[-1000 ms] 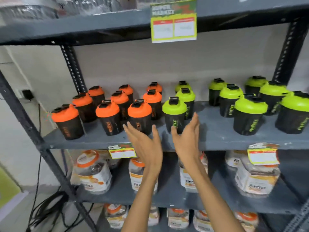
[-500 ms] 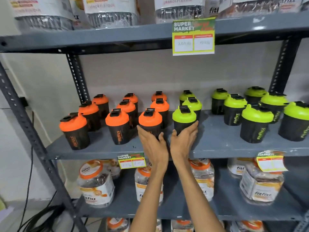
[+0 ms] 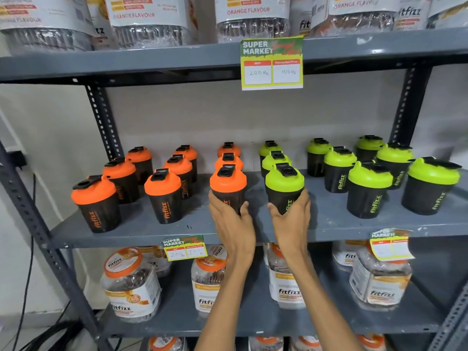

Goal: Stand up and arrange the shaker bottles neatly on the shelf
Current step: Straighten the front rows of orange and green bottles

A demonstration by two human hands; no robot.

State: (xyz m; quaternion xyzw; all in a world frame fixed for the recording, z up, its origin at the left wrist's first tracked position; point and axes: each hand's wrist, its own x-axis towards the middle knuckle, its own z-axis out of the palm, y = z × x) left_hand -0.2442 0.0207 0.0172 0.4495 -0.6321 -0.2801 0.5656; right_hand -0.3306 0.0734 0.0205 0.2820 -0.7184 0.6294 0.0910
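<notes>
Black shaker bottles stand upright on the grey middle shelf point(image 3: 202, 231), orange-lidded ones on the left half and green-lidded ones on the right half. My left hand point(image 3: 231, 224) wraps the base of the front orange-lidded shaker point(image 3: 228, 184) in the centre column. My right hand point(image 3: 291, 219) grips the front green-lidded shaker point(image 3: 284, 184) beside it. Both bottles are upright at the front of their columns. The other orange shakers point(image 3: 163, 193) form loose diagonal columns. The green shakers point(image 3: 368, 191) at the right stand in an uneven cluster.
Price tags hang from the upper shelf edge point(image 3: 272, 63) and the middle shelf edge point(image 3: 183, 248). Large clear Fitfizz jars point(image 3: 130, 282) fill the shelves above and below. Perforated grey uprights point(image 3: 102, 120) frame the rack. Black cables point(image 3: 27, 274) run down at the left.
My view has moved closer to the shelf. Both hands, open and reaching a second ago, have closed around the front orange and front green shaker.
</notes>
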